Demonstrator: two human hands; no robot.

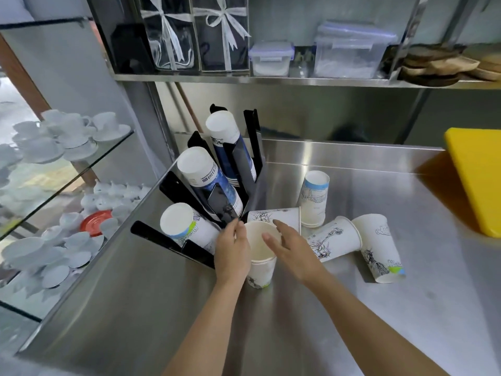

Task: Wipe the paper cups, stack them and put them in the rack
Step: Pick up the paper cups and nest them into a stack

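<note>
A short stack of white paper cups (260, 248) stands mouth-up on the steel counter (311, 321). My left hand (231, 249) grips its left side. My right hand (288, 242) hovers with fingers spread over the stack's right rim and holds nothing. Behind the stack one cup (276, 217) lies on its side. Three more loose cups are to the right: one upside down (314, 198), one lying (334, 237), one upside down (379, 246). The black rack (173, 185) at the counter's left holds three tilted stacks of cups (203, 180).
A yellow board (477, 177) leans at the right edge of the counter. A steel shelf above carries plastic boxes (349, 54) and black gift bags. Glass shelves on the left hold white cups and saucers (67, 134).
</note>
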